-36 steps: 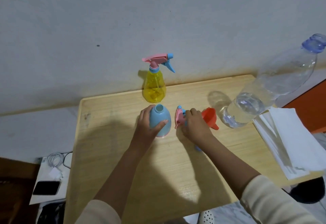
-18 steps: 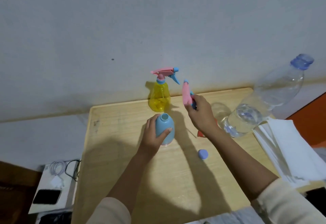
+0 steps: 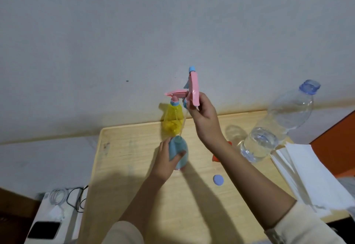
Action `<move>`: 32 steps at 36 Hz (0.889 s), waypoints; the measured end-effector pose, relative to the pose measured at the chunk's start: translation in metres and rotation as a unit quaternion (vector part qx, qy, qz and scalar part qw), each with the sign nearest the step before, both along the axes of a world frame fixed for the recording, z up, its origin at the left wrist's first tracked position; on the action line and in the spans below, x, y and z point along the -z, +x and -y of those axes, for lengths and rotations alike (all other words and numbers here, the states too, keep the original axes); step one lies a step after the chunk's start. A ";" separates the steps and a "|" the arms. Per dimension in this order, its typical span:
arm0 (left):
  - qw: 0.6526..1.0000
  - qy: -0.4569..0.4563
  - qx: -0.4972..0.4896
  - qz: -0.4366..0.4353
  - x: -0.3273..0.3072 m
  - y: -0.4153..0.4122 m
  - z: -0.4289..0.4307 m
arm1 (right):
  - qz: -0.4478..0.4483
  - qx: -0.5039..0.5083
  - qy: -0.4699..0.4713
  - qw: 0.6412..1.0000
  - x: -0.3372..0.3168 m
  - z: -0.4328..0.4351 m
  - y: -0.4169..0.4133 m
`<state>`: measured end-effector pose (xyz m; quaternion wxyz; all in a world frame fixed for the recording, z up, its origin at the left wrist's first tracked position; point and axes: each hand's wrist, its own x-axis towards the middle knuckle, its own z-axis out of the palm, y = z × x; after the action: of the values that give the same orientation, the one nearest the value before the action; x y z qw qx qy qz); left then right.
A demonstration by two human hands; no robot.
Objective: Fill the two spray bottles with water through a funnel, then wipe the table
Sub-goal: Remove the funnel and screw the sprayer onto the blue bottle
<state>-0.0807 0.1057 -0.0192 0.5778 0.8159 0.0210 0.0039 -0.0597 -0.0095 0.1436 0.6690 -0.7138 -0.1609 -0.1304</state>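
My left hand (image 3: 166, 159) grips the blue spray bottle (image 3: 179, 154), which stands open-necked on the wooden table (image 3: 123, 159). My right hand (image 3: 203, 115) holds the pink spray head (image 3: 193, 89) high above it, its thin dip tube hanging down toward the blue bottle's neck. The yellow spray bottle (image 3: 172, 120) with its pink head on stands behind, near the wall. The orange funnel (image 3: 216, 158) lies mostly hidden behind my right forearm. A large clear water bottle (image 3: 276, 128), uncapped and part full, stands to the right.
A round blue cap (image 3: 218, 180) lies on the table in front of the funnel. White paper towels (image 3: 311, 174) are stacked at the table's right edge. Left of the table, a low white box (image 3: 55, 209) carries a phone and cables.
My right hand has picked the pink spray head up from the table beside the funnel and raised it above the blue bottle. The left hand has kept its grip on the bottle.
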 end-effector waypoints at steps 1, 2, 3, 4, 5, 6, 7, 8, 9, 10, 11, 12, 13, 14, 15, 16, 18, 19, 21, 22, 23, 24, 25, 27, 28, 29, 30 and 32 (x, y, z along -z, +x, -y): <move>1.000 -0.001 0.001 0.002 0.001 0.000 0.000 | -0.008 0.000 -0.016 1.000 0.008 -0.002 0.000; 1.000 -0.002 0.002 0.004 0.002 0.000 -0.001 | -0.018 0.001 -0.027 0.999 0.016 -0.003 0.000; 1.000 -0.005 0.002 0.009 0.002 0.000 -0.001 | -0.032 0.003 -0.036 0.999 0.024 -0.005 -0.001; 1.000 -0.007 0.003 0.012 0.002 0.000 -0.001 | -0.047 0.003 -0.043 0.998 0.034 -0.005 -0.002; 1.000 -0.009 0.004 0.018 0.002 0.000 -0.001 | -0.064 0.003 -0.050 0.997 0.043 -0.006 -0.003; 1.000 -0.011 0.004 0.021 0.001 0.000 -0.002 | -0.081 0.004 -0.055 0.995 0.053 -0.006 -0.003; 1.000 -0.014 0.004 0.024 0.002 0.000 -0.002 | -0.097 0.004 -0.061 0.993 0.061 -0.005 -0.005; 1.000 -0.018 0.003 0.025 0.002 0.000 -0.002 | -0.110 0.005 -0.068 0.992 0.069 -0.005 -0.005; 0.999 -0.024 0.000 0.027 0.003 0.000 -0.002 | -0.120 0.003 -0.076 0.990 0.076 -0.004 -0.006; 0.999 -0.029 -0.002 0.030 0.004 -0.001 -0.002 | -0.130 0.000 -0.081 0.988 0.083 -0.003 -0.007; 0.999 -0.031 -0.004 0.034 0.006 -0.002 -0.002 | -0.139 -0.006 -0.085 0.987 0.089 -0.002 -0.008; 0.999 -0.029 -0.003 0.041 0.009 -0.003 -0.002 | -0.148 -0.011 -0.089 0.985 0.095 -0.001 -0.009; 0.998 -0.023 0.000 0.050 0.012 -0.004 -0.002 | -0.156 -0.012 -0.095 0.983 0.099 0.000 -0.009; 0.998 -0.013 0.004 0.057 0.016 -0.006 -0.002 | -0.162 -0.012 -0.099 0.982 0.103 0.001 -0.010; 0.998 -0.002 0.006 0.063 0.021 -0.007 -0.002 | -0.166 -0.012 -0.100 0.981 0.105 0.002 -0.010; 0.998 0.009 0.005 0.064 0.025 -0.007 -0.003 | -0.169 -0.013 -0.099 0.981 0.107 0.003 -0.009; 0.998 0.021 0.003 0.057 0.032 -0.007 -0.004 | -0.175 -0.020 -0.095 0.980 0.107 0.004 -0.008; 0.999 0.020 0.003 0.047 0.035 -0.005 -0.004 | -0.178 -0.026 -0.092 0.979 0.107 0.005 -0.008; 0.999 0.020 -0.001 0.037 0.037 0.000 -0.005 | -0.183 -0.039 -0.089 0.978 0.106 0.006 -0.007; 0.999 0.024 -0.005 0.038 0.037 0.002 -0.006 | -0.185 -0.044 -0.092 0.978 0.106 0.007 -0.007; 0.999 0.027 -0.007 0.042 0.037 0.005 -0.006 | -0.187 -0.050 -0.095 0.976 0.106 0.009 -0.006; 0.999 0.031 -0.006 0.043 0.036 0.007 -0.007 | -0.192 -0.053 -0.097 0.975 0.105 0.010 -0.005; 0.998 0.034 -0.001 0.047 0.034 0.009 -0.008 | -0.200 -0.054 -0.093 0.974 0.103 0.011 -0.003; 0.998 0.032 0.016 0.047 0.027 0.011 -0.010 | -0.220 -0.048 -0.075 0.971 0.095 0.016 0.003; 0.998 0.024 0.029 0.043 0.021 0.012 -0.012 | -0.229 -0.045 -0.064 0.970 0.090 0.018 0.007; 0.999 0.012 0.040 0.034 0.015 0.012 -0.012 | -0.236 -0.045 -0.057 0.969 0.084 0.021 0.011; 0.998 -0.005 0.053 0.022 0.006 0.013 -0.013 | -0.240 -0.047 -0.054 0.968 0.077 0.023 0.016; 0.995 -0.059 0.075 -0.001 -0.012 0.013 -0.012 | -0.242 -0.061 -0.051 0.967 0.062 0.026 0.023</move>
<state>-0.0680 0.1181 -0.0068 0.6238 0.7795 -0.0397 -0.0416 -0.0366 -0.0355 0.0820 0.6575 -0.7460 -0.0441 0.0957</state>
